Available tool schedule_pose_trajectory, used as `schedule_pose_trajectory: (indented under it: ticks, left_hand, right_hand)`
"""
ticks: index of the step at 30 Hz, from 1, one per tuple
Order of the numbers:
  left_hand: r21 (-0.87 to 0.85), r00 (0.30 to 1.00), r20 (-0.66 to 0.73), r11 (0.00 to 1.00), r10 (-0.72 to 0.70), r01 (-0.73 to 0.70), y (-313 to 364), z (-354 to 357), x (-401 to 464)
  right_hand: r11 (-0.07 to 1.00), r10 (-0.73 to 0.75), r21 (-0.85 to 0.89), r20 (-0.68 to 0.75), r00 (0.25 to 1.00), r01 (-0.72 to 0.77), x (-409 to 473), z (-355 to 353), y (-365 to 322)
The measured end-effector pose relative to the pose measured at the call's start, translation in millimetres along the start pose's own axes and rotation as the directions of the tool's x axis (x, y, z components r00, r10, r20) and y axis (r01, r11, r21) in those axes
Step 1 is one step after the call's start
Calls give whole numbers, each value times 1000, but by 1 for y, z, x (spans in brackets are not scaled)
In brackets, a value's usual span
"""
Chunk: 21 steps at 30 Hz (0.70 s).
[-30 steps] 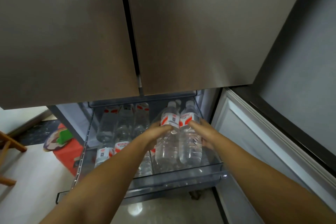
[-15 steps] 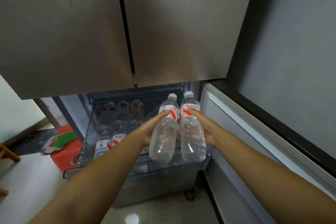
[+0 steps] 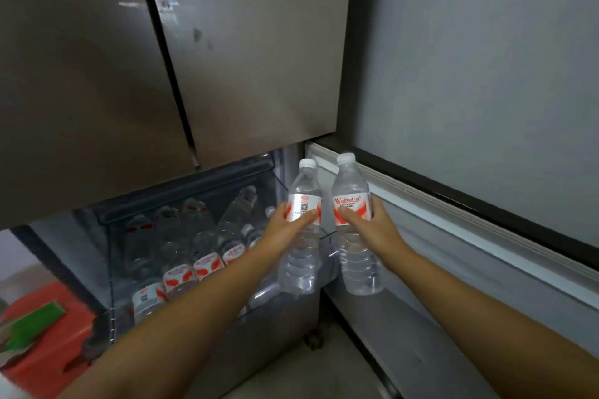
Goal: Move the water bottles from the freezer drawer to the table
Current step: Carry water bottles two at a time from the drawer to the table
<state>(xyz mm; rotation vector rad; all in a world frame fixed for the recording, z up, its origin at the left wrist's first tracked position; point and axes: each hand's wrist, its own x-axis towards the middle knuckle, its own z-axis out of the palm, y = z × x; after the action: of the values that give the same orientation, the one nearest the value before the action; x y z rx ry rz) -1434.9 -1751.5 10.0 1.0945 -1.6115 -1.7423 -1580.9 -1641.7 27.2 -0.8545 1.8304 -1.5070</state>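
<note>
I hold two clear water bottles with red-and-white labels upright above the right end of the open freezer drawer (image 3: 278, 317). My left hand (image 3: 285, 230) grips the left bottle (image 3: 301, 256) around its label. My right hand (image 3: 372, 227) grips the right bottle (image 3: 356, 266) the same way. Both bottles hang in the air, clear of the drawer. Several more bottles (image 3: 191, 256) lie in rows inside the drawer to the left. The table is out of view.
The closed upper fridge doors (image 3: 227, 58) hang over the drawer. A freezer door (image 3: 470, 236) stands open on the right, close to my right arm. A red and green object (image 3: 42, 334) sits on the floor at the lower left.
Both hands have lifted their bottles up and out of the drawer and drawn them to the right. My view has risen and swung to the right.
</note>
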Motion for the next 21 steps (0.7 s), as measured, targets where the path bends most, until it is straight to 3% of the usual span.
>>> schedule_pose_trajectory:
  ticks: [4,12,21]
  left_hand:
    - [67,998,70,998,12,-16,-13,-10,-15]
    - [160,955,296,986,1,-51,-41,18,-54]
    - [256,788,615,952,-29,-165,-59,122,-139]
  right_hand:
    - [998,20,-52,-184,983,-30,-42,-1,12]
    - [983,133,-62,-409,903,-173,-137,-21,48]
    - [967,207,40,-694,690,-250,-272,-89,82]
